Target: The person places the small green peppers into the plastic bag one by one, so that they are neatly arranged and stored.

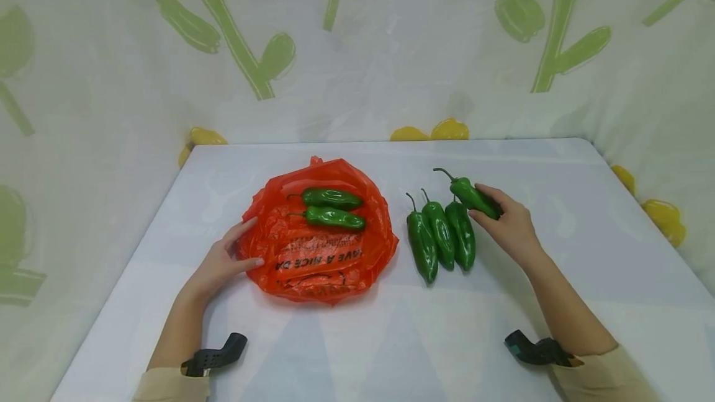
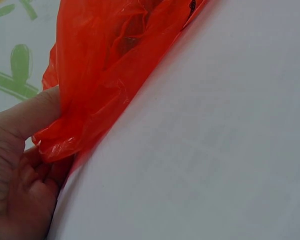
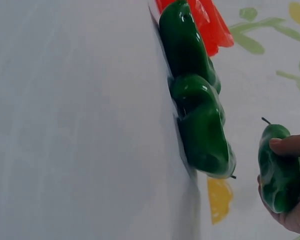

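Observation:
A red plastic bag [image 1: 324, 253] lies spread on the table with two green chili peppers [image 1: 334, 218] on it. At its left edge my left hand [image 1: 223, 263] holds the bag, thumb and fingers apart around a fold of red plastic [image 2: 90, 115] in the left wrist view. My right hand [image 1: 511, 222] grips another green chili pepper [image 1: 473, 196] by its thick end, stem pointing up and left. That pepper [image 3: 279, 172] is off the table in the right wrist view. Just below and left of it, three green chili peppers [image 1: 422, 247] lie side by side.
The white table [image 1: 458, 340] has a far edge close to a pale wall covering [image 1: 424, 54] printed with green leaves and yellow shapes. Black camera mounts [image 1: 215, 355] sit on both wrists, by the beige sleeves [image 1: 170, 384].

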The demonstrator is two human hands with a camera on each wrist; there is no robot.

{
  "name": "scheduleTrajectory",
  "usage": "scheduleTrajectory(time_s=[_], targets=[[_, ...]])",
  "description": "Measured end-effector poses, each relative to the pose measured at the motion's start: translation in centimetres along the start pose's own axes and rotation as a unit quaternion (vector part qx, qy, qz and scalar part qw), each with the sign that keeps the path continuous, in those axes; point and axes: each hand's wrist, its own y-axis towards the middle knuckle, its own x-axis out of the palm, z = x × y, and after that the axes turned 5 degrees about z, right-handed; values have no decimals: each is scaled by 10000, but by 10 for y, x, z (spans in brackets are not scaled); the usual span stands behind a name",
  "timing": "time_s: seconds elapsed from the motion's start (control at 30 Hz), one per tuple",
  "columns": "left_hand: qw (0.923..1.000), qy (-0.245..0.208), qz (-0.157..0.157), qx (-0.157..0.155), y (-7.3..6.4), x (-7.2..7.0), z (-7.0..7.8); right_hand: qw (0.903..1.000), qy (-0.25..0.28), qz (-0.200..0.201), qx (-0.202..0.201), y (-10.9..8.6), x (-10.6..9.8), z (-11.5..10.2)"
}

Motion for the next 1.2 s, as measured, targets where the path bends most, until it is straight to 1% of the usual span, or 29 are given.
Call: scheduleTrajectory(time_s=[0.17,0.4,0.6,0.97,1.2], targets=[[10000,30,23,5,-1,0,0,9998,170,-60,-115,2,7,-9],[10000,-9,27,-10,-1,0,-2,9990,287,-272,-190,8,16,-21],[10000,-15,5,53,1,0,-4,9981,372,-337,-354,12,24,-29],[10000,34,4,86,1,0,-5,9961,536,-445,-536,14,36,-46],[10000,58,-8,60,2,0,-5,9944,635,-594,-609,16,45,-59]])
